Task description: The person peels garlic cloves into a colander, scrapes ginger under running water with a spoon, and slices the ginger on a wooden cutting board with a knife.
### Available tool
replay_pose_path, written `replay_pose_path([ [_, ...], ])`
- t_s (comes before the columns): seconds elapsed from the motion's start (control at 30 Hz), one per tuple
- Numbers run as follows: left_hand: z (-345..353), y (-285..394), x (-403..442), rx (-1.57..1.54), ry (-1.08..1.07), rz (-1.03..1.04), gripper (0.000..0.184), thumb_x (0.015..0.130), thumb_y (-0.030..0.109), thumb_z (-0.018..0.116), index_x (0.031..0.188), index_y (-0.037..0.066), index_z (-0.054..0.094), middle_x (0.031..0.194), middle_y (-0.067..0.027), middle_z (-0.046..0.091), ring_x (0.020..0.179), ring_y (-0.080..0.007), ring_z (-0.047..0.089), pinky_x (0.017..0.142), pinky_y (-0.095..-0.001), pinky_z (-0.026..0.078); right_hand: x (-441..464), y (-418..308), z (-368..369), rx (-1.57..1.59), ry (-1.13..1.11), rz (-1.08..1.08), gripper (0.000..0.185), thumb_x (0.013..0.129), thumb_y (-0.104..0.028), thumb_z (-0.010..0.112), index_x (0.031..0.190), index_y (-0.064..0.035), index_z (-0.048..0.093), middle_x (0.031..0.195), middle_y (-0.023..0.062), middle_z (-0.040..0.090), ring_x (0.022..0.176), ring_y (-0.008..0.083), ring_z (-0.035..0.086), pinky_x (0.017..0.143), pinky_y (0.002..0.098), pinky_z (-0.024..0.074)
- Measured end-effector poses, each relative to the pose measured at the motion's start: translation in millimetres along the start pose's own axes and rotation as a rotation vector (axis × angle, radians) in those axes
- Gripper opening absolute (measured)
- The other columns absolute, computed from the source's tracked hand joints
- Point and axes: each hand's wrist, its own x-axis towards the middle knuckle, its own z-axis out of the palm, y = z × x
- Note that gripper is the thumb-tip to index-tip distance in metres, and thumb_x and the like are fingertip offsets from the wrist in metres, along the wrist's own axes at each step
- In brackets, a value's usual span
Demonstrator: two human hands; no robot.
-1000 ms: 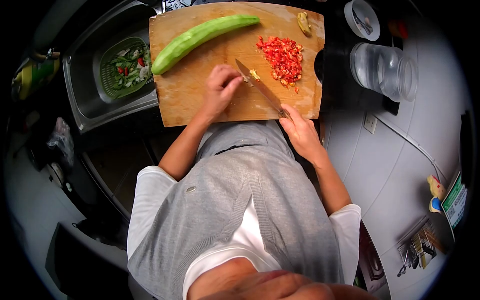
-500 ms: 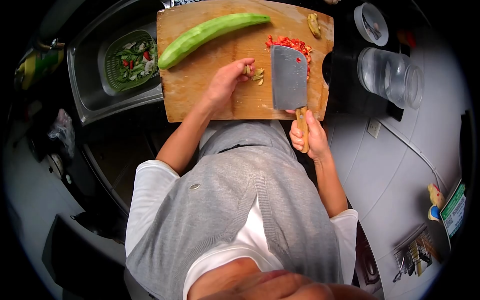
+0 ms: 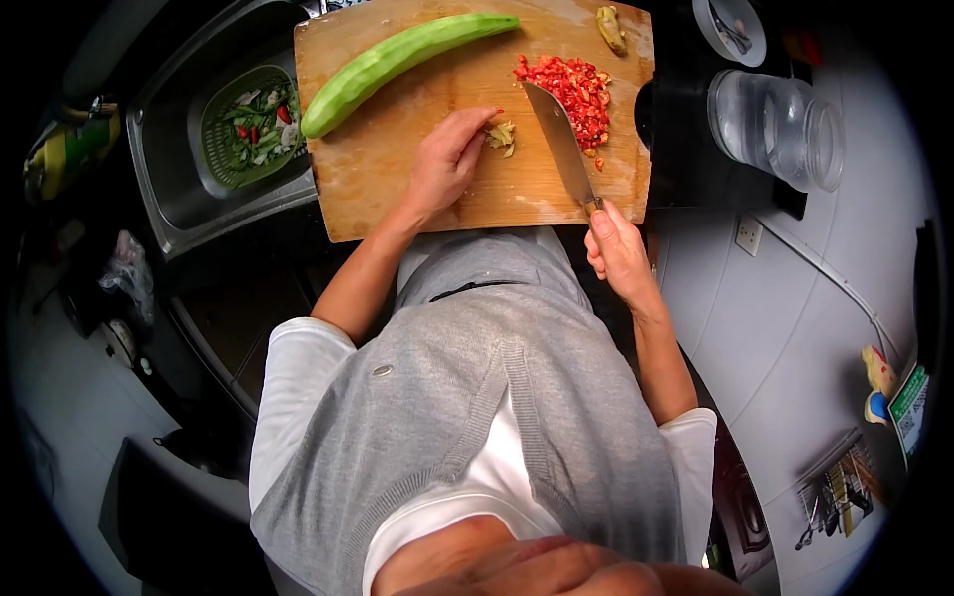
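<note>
My right hand (image 3: 618,250) is wrapped round the wooden handle of a cleaver (image 3: 562,141). Its blade is tilted nearly edge-on above the cutting board (image 3: 397,189), just left of a heap of chopped red chilies (image 3: 581,94). Near the board's middle, my left hand (image 3: 444,167) is closed with its fingers curled at a small pile of ginger slices (image 3: 503,137). The fingertips press against the pile's left side and are partly hidden. A long peeled green gourd (image 3: 407,65) lies at the board's upper left. At the upper right lies a knob of ginger (image 3: 610,30).
Left of the board is a metal sink (image 3: 164,204) holding a green basket (image 3: 211,149) of leaves and red chilies. To the right lie a clear jar (image 3: 770,124) and a white bowl (image 3: 750,30) with utensils in it. A wall socket (image 3: 748,234) is at the right.
The cleaver has turned from showing its broad face to nearly edge-on, its tip swinging left, uncovering more chopped chilies. My left hand has shifted slightly, staying beside the ginger slices.
</note>
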Motion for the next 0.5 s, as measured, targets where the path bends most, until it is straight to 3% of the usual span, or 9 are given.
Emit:
replay_pose_path([
  [0.17,0.9,5.8,11.7,0.418,0.003,0.291,0.023,0.075,0.003,0.056,0.098,0.005,0.058,0.089,-0.0107,0.057,0.086,-0.0263,0.054,0.074,-0.0327,0.043,0.0,1.1,6.3,0.018,-0.007,-0.007,0.045,0.088,-0.038,0.042,0.115,-0.0019,0.045,0.057,-0.0022,0.041,0.047,0.0043,0.038,0.041,0.0189,0.0328],
  [0.27,-2.2,-3.0,5.0,0.482,-0.086,0.310,0.022,0.071,0.006,0.061,0.094,0.006,0.059,0.086,-0.0101,0.056,0.081,-0.0263,0.053,0.071,-0.0333,0.042,-1.3,4.1,4.5,-0.034,-0.006,-0.002,0.046,0.088,-0.039,0.042,0.115,-0.0022,0.045,0.057,-0.0021,0.041,0.048,0.0045,0.038,0.041,0.0190,0.0329],
  [0.4,-3.6,-3.6,-4.7,0.396,-0.043,0.248,0.023,0.070,0.010,0.063,0.092,0.006,0.058,0.088,-0.0097,0.056,0.082,-0.0256,0.052,0.073,-0.0344,0.041,-1.5,5.2,3.3,-0.007,-0.001,0.006,0.046,0.088,-0.039,0.042,0.115,-0.0023,0.045,0.057,-0.0019,0.042,0.048,0.0047,0.038,0.041,0.0190,0.0327],
  [0.5,-1.9,3.4,-1.5,0.295,0.005,0.215,0.026,0.065,0.011,0.065,0.090,0.006,0.058,0.091,-0.0066,0.056,0.086,-0.0249,0.051,0.074,-0.0349,0.039,-0.2,4.1,3.6,0.001,-0.028,-0.026,0.039,0.089,-0.040,0.038,0.102,-0.0047,0.046,0.058,-0.0039,0.037,0.046,0.0017,0.034,0.038,0.0156,0.0283],
])
